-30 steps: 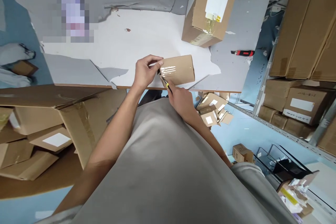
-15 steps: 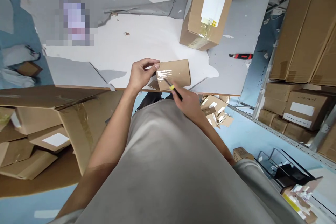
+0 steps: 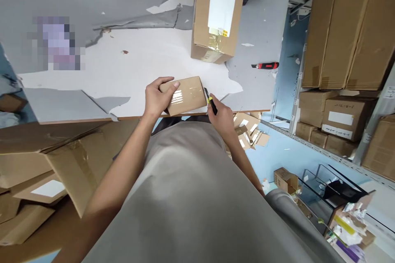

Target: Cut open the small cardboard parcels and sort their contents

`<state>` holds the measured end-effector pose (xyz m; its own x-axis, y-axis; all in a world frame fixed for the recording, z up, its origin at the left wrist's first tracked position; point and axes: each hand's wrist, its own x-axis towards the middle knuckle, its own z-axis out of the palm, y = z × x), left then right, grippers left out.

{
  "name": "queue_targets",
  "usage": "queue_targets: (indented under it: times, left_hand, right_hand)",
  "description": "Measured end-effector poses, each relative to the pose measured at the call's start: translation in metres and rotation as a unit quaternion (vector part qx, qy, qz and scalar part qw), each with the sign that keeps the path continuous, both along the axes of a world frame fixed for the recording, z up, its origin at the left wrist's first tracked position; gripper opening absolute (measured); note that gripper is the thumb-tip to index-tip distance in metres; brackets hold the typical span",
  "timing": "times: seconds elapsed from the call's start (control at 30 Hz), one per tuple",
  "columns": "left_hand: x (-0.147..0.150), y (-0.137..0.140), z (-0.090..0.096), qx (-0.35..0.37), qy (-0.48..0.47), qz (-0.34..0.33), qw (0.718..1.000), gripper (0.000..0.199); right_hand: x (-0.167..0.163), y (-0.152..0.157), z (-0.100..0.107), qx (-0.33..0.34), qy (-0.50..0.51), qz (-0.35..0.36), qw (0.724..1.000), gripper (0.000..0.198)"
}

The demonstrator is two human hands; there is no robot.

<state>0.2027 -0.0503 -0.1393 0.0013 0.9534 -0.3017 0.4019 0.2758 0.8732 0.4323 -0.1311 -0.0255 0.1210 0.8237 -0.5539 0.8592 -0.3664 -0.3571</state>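
Note:
A small brown cardboard box with clear tape on top lies at the near edge of the worktable. My left hand grips its left end, the thumb on top. In my right hand is a black and yellow utility knife. The knife's blade is at the box's right end; whether it touches the cardboard I cannot tell. A second, red and black utility knife lies on the table farther right.
A taller taped carton with a white label stands at the back of the table. At the lower left, a large open carton holds several boxes. To the right, a shelf carries stacked cartons. Flattened cardboard lies below the table's edge.
The knife has moved from the taped top of the small box to its right end. The small box has turned slightly, and my left hand now reaches further over it. The whole view has shifted.

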Motion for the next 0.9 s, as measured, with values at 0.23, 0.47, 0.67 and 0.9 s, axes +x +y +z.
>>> queue_targets:
  times: [0.23,0.47,0.67,0.9]
  left_hand:
    - [-0.001,0.000,0.006,-0.006,-0.004,0.004,1.000,0.044]
    - [-0.001,-0.001,0.003,-0.004,0.006,0.012,1.000,0.043]
    - [-0.001,-0.001,0.002,-0.001,0.000,0.011,1.000,0.044]
    - [-0.001,-0.003,0.003,-0.003,-0.004,0.006,1.000,0.043]
  right_hand:
    - [-0.005,0.008,0.000,-0.017,-0.014,0.012,1.000,0.060]
    - [-0.014,0.017,0.012,-0.045,-0.041,0.043,0.997,0.062]
    - [-0.024,0.018,0.017,-0.066,-0.083,0.042,0.993,0.063]
    - [-0.026,0.024,0.018,-0.086,-0.094,0.045,0.991,0.063]
